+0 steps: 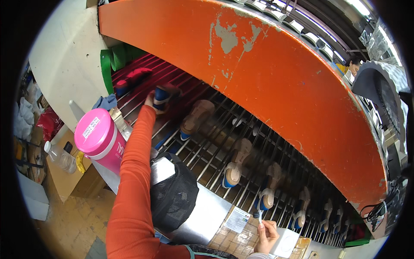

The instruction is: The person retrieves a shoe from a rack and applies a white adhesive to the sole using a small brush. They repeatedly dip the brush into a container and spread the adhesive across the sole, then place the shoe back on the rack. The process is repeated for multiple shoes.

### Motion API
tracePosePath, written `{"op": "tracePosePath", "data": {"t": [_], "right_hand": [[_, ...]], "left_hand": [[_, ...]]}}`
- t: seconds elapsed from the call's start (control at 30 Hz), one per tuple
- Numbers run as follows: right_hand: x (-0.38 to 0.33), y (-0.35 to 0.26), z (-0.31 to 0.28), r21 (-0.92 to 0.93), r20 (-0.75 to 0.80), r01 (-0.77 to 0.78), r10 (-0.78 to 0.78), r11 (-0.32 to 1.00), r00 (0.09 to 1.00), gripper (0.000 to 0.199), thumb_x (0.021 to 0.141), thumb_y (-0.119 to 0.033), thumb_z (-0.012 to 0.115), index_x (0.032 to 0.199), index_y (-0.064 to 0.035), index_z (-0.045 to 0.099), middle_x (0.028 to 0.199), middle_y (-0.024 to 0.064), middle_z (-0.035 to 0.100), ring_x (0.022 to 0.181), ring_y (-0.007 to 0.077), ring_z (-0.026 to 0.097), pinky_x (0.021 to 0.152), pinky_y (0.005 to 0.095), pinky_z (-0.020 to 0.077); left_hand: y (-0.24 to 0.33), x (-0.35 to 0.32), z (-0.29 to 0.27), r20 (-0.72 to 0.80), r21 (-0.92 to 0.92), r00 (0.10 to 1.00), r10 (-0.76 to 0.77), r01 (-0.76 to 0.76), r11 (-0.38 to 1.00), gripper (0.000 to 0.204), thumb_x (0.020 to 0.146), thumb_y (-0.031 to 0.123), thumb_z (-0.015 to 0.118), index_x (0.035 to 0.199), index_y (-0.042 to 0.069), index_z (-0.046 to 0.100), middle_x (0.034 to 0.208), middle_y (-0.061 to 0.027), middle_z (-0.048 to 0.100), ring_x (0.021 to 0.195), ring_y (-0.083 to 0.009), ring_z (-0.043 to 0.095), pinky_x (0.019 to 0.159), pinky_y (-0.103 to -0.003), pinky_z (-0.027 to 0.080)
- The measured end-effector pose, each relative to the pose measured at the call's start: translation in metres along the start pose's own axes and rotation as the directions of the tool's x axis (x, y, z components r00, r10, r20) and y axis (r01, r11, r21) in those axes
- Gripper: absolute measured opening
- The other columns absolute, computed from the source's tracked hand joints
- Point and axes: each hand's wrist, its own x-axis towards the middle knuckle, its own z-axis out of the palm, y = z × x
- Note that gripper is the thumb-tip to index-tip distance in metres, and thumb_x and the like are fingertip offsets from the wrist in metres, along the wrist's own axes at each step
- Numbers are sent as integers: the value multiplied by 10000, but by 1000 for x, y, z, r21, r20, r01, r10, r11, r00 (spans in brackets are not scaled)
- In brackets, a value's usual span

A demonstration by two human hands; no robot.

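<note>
Grasping a blue shoe [162, 94] with a white band, the person's left hand [151, 103] reaches out toward 10 o'clock, its fingers wrapped around one end; motion blur softens the shoe's outline. That shoe is at the rod conveyor [208, 162], just beside the red-lit stretch under the orange hood [276, 73]. Further out at 10 o'clock, another shoe [122, 87] sits in the red glow next to a green flap [106, 71].

Down at 5 o'clock, the right hand [268, 235] pinches a slim pale tool [260, 217] with a dark tip between thumb and finger. The tip points up toward the conveyor's near edge, near a blue shoe with a tan sole [267, 199]. More shoes and loose tan soles run along the rods from the centre to 4 o'clock, the nearest pair including a tan sole [202, 111] close to the middle.

A pink tub [95, 131] stands at 9 o'clock, beside the left forearm. Beyond it, between 8 and 9 o'clock, lie a clear bottle [64, 159] and a banana [80, 162] on cardboard. A black mesh item [177, 198] rests at 7 o'clock. Between 5 and 6 o'clock, a printed sheet [236, 219] lies on the worktop [224, 239], and a white box [285, 242] is just right of the right hand. Over at 2 o'clock, a co-worker [343, 68] in yellow is partly visible.
</note>
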Motion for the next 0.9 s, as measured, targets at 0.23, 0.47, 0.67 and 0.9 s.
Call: {"op": "tracePosePath", "data": {"t": [0.23, 0.47, 0.67, 0.9], "right_hand": [[4, -23, 7, 294, -299, -28, 119, 955, 947, 84, 818, 30, 685, 895, 63, 690, 873, 48, 542, 763, 104, 521, 642, 210, 417], [-24, -38, -7, 239, -357, 59, 32, 969, 933, 111, 799, 2, 705, 896, 54, 696, 868, 63, 547, 791, 135, 513, 671, 232, 414], [-104, -36, -46, 171, -523, 33, 62, 985, 850, 135, 812, -45, 703, 914, 43, 693, 893, 76, 553, 831, 153, 513, 741, 259, 412], [-181, -15, -82, 189, -656, -3, 128, 982, 744, 123, 853, -55, 655, 930, 42, 655, 910, 59, 520, 758, 120, 465, 637, 227, 371]], "left_hand": [[8, -52, 47, -705, 552, 461, 539, -121, 825, 780, 814, 702, 466, 1425, 295, 199, 1385, -271, 319, 1245, -499, 310, 979, -645, 283], [-157, -61, 122, -13, 817, 938, 347, 210, -537, 1076, 739, 768, 534, 1508, 340, -85, 1548, -281, 103, 1410, -501, 115, 1075, -691, 47], [-169, -64, 150, 68, 809, 945, 320, 135, -572, 963, 759, 754, 526, 1464, 263, 90, 1495, -236, 226, 1350, -441, 239, 1079, -634, 136], [-148, -112, 140, 184, 446, 958, 218, -279, 851, 875, 782, 738, 516, 1412, 172, 293, 1433, -184, 369, 1280, -371, 384, 1084, -567, 238]]}}
